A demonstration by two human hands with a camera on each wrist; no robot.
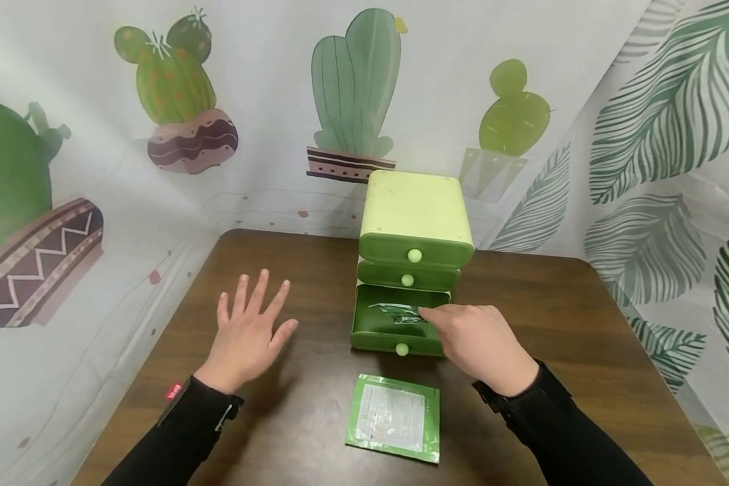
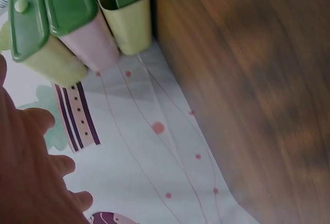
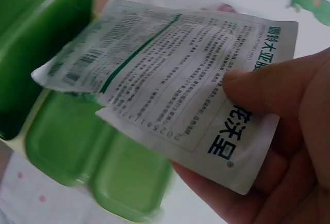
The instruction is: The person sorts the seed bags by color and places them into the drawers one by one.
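My right hand pinches a flat packet between thumb and fingers. White with small print and green lettering on the side facing the right wrist camera, the packet looks bent across its middle. In the head view it overlaps the pulled-out bottom drawer of a small green drawer unit. The two upper drawers stand further in. Over the table left of the unit, my left hand has its fingers spread and holds nothing.
A green packet with a pale printed panel lies on the brown table in front of the unit. Behind the table hangs a white cloth printed with cacti and leaves.
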